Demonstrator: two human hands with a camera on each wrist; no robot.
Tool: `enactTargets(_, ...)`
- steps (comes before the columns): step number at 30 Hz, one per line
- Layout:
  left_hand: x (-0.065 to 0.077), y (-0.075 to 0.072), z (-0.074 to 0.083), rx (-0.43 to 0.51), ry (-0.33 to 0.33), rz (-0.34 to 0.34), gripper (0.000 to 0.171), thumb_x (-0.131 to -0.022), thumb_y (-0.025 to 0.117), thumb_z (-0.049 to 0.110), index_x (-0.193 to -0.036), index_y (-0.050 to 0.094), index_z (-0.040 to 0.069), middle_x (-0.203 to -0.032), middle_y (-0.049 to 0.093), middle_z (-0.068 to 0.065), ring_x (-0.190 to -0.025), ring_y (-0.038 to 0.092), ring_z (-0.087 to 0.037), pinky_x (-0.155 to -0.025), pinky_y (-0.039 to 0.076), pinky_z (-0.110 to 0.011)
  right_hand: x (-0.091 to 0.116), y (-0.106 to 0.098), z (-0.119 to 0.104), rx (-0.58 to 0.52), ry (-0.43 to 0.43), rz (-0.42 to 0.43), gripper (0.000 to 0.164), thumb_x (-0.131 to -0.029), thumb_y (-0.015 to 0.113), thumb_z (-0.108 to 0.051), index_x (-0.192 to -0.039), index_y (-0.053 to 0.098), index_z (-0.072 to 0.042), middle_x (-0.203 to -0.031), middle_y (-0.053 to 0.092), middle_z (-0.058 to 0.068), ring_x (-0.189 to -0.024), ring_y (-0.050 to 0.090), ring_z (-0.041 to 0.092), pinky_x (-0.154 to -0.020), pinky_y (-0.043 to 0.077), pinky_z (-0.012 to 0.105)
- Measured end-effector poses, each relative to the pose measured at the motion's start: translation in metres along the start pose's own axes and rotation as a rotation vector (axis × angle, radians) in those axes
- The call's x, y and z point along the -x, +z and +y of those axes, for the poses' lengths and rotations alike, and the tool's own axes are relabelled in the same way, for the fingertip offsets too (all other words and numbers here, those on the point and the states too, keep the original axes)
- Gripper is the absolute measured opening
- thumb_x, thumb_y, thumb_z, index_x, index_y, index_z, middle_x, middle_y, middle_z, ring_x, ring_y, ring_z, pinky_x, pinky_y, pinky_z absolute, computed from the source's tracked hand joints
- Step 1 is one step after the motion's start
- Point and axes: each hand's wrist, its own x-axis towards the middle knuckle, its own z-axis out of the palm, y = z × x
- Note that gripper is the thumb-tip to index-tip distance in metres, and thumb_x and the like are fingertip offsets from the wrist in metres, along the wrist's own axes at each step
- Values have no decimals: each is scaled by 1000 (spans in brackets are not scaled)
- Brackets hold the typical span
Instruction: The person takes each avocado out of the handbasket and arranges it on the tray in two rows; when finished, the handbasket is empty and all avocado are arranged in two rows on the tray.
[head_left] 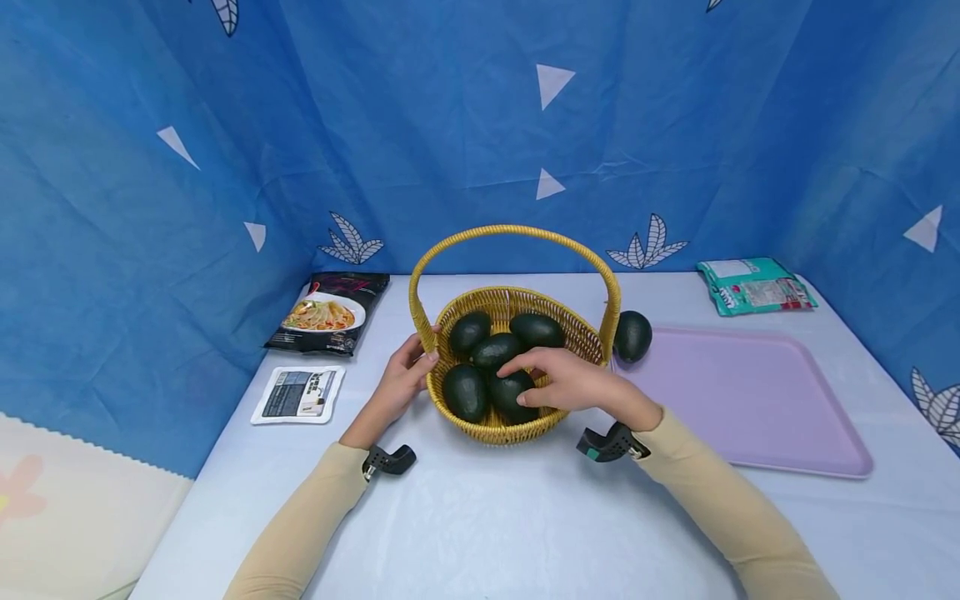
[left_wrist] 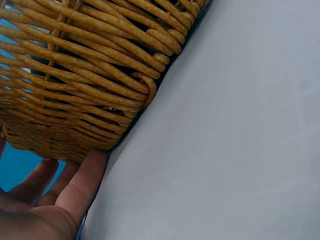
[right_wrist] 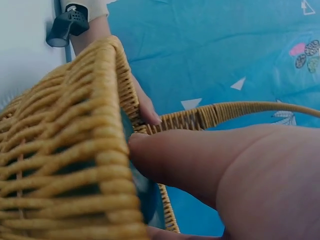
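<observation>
A yellow wicker basket (head_left: 497, 435) with a tall arched handle (head_left: 514, 229) stands upright at the middle of the table, with several dark green avocados (head_left: 468, 333) inside. My left hand (head_left: 403, 379) holds its left side at the handle's foot, thumb over the rim; in the left wrist view the fingers (left_wrist: 84, 187) lie against the woven wall (left_wrist: 90, 65). Reaching over the right rim, my right hand (head_left: 573, 382) has thumb and fingers around the front right avocado (head_left: 510, 400). The right wrist view shows the thumb (right_wrist: 175, 152) inside the rim, most of the fingers hidden.
Right of the basket lies a lilac tray (head_left: 750, 400), with another avocado (head_left: 633, 337) at its far left corner. A teal packet (head_left: 757, 287) sits at the back right. On the left are a black noodle packet (head_left: 326, 315) and a small white packet (head_left: 298, 395). Blue curtains enclose the table.
</observation>
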Motion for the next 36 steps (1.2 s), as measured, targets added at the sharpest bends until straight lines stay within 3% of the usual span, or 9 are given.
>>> enactTargets(9,0,-1,1,6,-19,2,54,-106,50,12,-158,35,10,-157,38,-26,-117,58,-14,-82,63,-24,-4,7,-5,66,6,33,42,-92,74,-17,-134,65,-17,-137,61,13,-106,56,24,-86,52,36)
enactTargets(17,1,-2,1,9,-13,-3,54,-105,50,11,-157,35,10,-157,37,-26,-114,59,-11,-81,63,-24,-7,16,-7,100,40,88,44,-88,79,-18,-130,65,-17,-133,63,13,-117,60,28,-95,55,44)
enactTargets(30,0,1,1,2,-6,9,54,-105,49,8,-157,34,5,-153,39,-30,-112,60,-12,-78,63,-24,-5,25,-16,154,106,147,49,-85,83,-21,-130,62,-21,-133,60,15,-113,62,30,-92,57,47)
enactTargets(36,0,1,2,12,-16,9,55,-105,50,9,-157,34,5,-154,39,-29,-114,59,-15,-80,63,-24,-5,27,-15,155,97,161,48,-85,83,-19,-129,62,-20,-130,61,15,-112,63,29,-90,58,46)
